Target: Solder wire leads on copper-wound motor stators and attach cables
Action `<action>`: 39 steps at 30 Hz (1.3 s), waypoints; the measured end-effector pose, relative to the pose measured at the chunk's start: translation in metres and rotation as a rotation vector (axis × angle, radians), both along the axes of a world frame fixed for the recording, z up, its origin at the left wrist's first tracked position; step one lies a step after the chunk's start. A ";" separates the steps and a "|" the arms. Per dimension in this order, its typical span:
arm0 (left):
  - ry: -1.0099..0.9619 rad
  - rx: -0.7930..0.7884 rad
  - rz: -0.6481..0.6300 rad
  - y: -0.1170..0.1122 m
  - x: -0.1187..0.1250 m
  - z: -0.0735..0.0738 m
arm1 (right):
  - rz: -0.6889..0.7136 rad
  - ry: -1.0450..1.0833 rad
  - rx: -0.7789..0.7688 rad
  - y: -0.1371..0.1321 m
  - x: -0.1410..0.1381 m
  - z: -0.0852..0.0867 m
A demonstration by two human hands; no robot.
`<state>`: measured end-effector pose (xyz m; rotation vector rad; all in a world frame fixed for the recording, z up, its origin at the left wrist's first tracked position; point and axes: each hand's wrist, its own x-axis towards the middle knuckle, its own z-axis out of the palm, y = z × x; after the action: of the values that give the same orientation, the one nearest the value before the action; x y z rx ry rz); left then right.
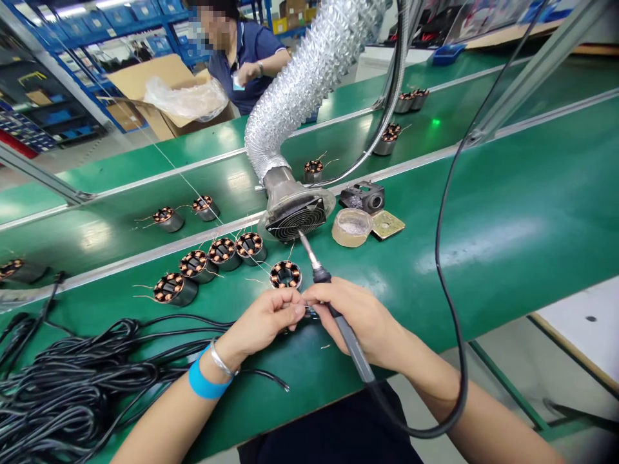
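Note:
My right hand [360,316] is closed around a soldering iron [351,345], its metal tip pointing up and away toward the fume hood's grille. Thumb and fingers of my left hand [271,316] pinch the end of a black cable [217,323], and the two hands meet at its thin wire ends [311,312]. Just beyond the fingertips stands a motor stator [285,276] with copper windings and loose leads. To its left is a row of several similar stators [196,265]. A large heap of black cables [82,374] lies left of my left arm.
A fume extraction hood [294,216] on a silver duct [300,84] hangs over the bench. Beside it are a round solder tin [351,227], a yellowish sponge [387,224] and an iron stand [365,196]. More stators [168,219] sit on the conveyor. A co-worker [242,58] stands across.

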<state>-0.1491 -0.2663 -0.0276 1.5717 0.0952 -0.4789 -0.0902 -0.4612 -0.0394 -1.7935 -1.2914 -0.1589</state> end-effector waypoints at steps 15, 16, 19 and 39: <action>0.071 -0.037 0.059 -0.009 -0.005 -0.001 | -0.005 0.211 0.063 -0.003 -0.011 0.005; 0.071 -0.035 0.054 -0.009 -0.004 -0.001 | 0.008 0.239 0.054 -0.004 -0.011 0.006; 0.068 -0.043 0.067 -0.008 -0.004 -0.001 | 0.002 0.259 0.045 -0.005 -0.008 0.005; 0.138 -0.158 0.187 -0.014 -0.009 -0.008 | -0.093 -0.005 0.100 -0.004 -0.011 -0.009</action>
<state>-0.1581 -0.2806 -0.0355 1.3595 0.3004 -0.4369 -0.1007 -0.4652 -0.0483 -1.7696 -1.1832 -0.2754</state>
